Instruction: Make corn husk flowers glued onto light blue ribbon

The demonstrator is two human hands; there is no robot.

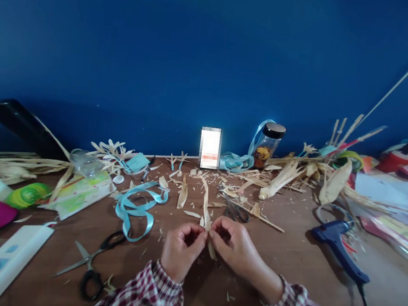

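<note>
A pale strip of dried corn husk runs between my two hands, its long end pointing away from me and a short end hanging below the fingers. My left hand pinches it from the left between thumb and fingertips. From the right, my right hand pinches the same strip, the fingertips of both hands almost touching. Just beyond my right hand lie small dark-handled scissors. Larger open scissors rest left of my left hand, close to a loop of light blue ribbon.
Husk scraps litter the brown table. At the right lies a blue glue gun with its cord. A jar with a black lid stands by the blue wall. On the left are a white power strip and green tape.
</note>
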